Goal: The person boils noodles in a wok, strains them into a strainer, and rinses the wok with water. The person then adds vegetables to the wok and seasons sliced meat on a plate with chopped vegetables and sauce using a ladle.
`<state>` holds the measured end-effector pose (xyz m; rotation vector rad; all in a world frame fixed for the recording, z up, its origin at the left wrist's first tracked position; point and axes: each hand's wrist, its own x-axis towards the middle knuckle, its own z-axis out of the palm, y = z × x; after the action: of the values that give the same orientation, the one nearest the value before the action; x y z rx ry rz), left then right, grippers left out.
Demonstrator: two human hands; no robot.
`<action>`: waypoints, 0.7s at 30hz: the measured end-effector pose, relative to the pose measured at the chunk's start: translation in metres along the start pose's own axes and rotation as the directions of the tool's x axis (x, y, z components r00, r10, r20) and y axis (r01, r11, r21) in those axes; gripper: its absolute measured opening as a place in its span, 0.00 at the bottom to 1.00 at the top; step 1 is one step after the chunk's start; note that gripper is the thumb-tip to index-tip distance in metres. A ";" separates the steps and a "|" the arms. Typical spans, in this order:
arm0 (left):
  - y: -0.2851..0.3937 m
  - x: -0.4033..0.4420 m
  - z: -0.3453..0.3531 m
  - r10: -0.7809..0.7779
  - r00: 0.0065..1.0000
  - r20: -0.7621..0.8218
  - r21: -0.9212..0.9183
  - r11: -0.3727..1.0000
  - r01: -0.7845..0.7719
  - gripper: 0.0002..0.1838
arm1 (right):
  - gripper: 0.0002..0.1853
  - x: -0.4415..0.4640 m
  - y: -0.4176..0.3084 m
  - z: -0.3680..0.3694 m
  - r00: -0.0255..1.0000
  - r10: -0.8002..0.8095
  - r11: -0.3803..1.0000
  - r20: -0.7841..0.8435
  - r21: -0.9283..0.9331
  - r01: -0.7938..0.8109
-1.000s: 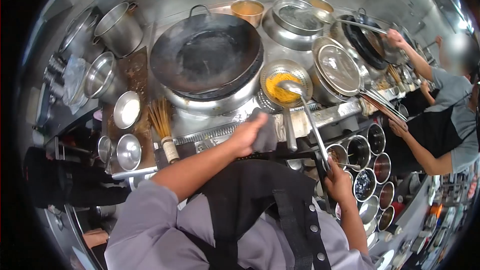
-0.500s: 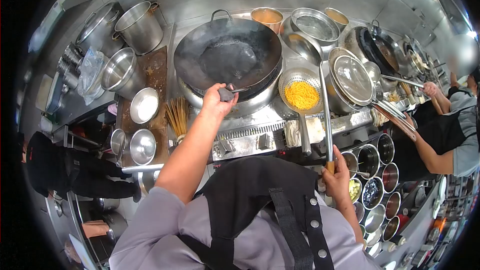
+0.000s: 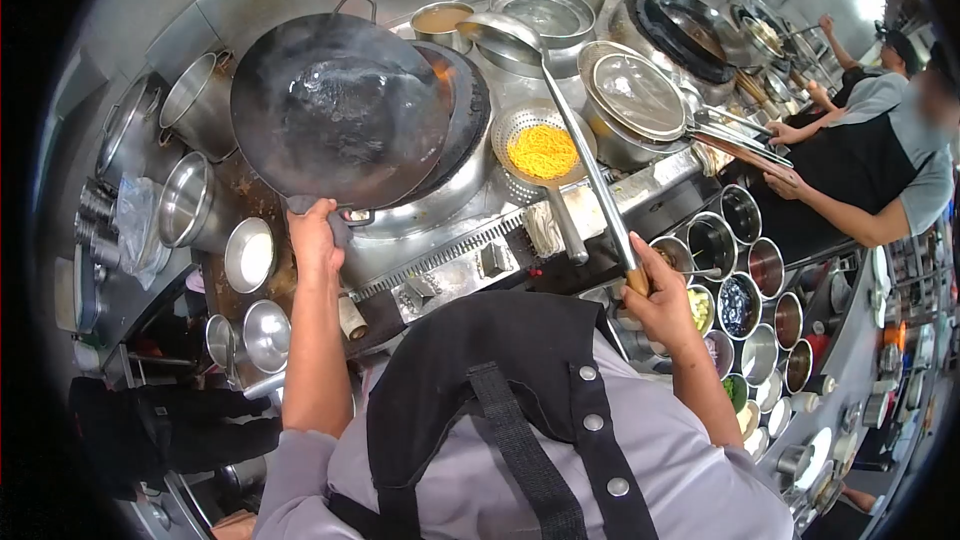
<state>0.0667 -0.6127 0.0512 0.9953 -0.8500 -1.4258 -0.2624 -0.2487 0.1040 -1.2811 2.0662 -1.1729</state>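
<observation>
My left hand (image 3: 318, 230) is closed round the near handle of a large black wok (image 3: 340, 115), with a grey cloth (image 3: 338, 228) between. The wok is shifted left off its burner ring (image 3: 465, 125) and tilted, with steam and shiny liquid inside; a little flame shows at its right edge. My right hand (image 3: 655, 290) is wrapped round the wooden end of a long ladle (image 3: 590, 165), whose bowl hangs by the metal pots at the back. Yellow shreds (image 3: 542, 151) lie in a perforated strainer (image 3: 505, 135) right of the burner.
Round mesh strainers (image 3: 640, 97) rest on a pot at the right. Several metal containers of ingredients (image 3: 740, 305) stand right of me. Steel pots (image 3: 198, 105) and bowls (image 3: 249, 255) are at the left. Co-workers (image 3: 850, 160) stand at the far right, a dark-clothed person (image 3: 170, 430) lower left.
My left hand with the cloth went to the wok handle, and the wok has moved left off its ring. The ladle, earlier over the yellow shreds, is now raised toward the back. The view has shifted.
</observation>
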 end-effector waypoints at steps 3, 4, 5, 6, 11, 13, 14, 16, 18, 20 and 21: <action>0.005 0.005 -0.001 0.063 0.998 0.009 0.078 0.995 -0.063 0.21 | 0.37 0.007 -0.012 0.002 1.000 -0.012 1.000 0.011 0.000 0.012; 0.005 0.005 0.001 0.078 0.997 0.006 0.118 0.990 -0.078 0.23 | 0.37 0.010 -0.019 0.003 1.000 -0.003 1.000 0.019 0.001 0.003; 0.006 0.002 0.002 0.092 0.996 0.002 0.160 0.983 -0.091 0.25 | 0.36 0.015 -0.022 0.004 0.999 -0.040 0.997 0.015 -0.066 0.041; 0.005 0.004 0.001 0.091 0.996 0.004 0.160 0.983 -0.091 0.25 | 0.36 0.020 -0.026 0.006 0.999 -0.039 0.997 0.014 -0.067 0.040; -0.017 0.006 -0.008 0.373 0.927 0.047 0.478 0.806 -0.349 0.37 | 0.36 0.061 -0.048 0.020 0.987 -0.153 0.961 0.048 -0.224 0.160; -0.015 -0.014 -0.003 0.414 0.905 0.093 0.579 0.717 -0.388 0.40 | 0.37 0.076 -0.039 0.025 0.982 -0.174 0.937 0.078 -0.294 0.189; -0.016 -0.026 -0.001 0.454 0.880 0.138 0.667 0.614 -0.422 0.43 | 0.37 0.078 -0.030 0.028 0.983 -0.171 0.937 0.074 -0.296 0.185; -0.034 -0.041 -0.010 0.500 0.852 0.155 0.711 0.542 -0.448 0.43 | 0.37 0.076 -0.017 0.032 0.964 -0.255 0.901 0.068 -0.346 0.263; -0.049 -0.052 -0.021 0.515 0.799 0.310 0.664 0.485 -0.570 0.42 | 0.38 0.061 -0.004 0.031 0.981 -0.145 0.922 0.129 -0.342 0.181; -0.055 -0.057 -0.021 0.597 0.709 0.375 0.672 0.352 -0.652 0.43 | 0.39 0.037 0.027 0.031 0.973 -0.231 0.928 0.025 -0.295 0.228; -0.055 -0.059 -0.022 0.626 0.634 0.454 0.665 0.236 -0.709 0.43 | 0.40 0.029 0.032 0.029 0.994 -0.095 0.967 0.047 -0.234 0.103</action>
<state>0.0661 -0.5481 -0.0022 0.9807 -1.8458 -0.2234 -0.2717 -0.2800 0.0638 -1.5188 2.1889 -0.9584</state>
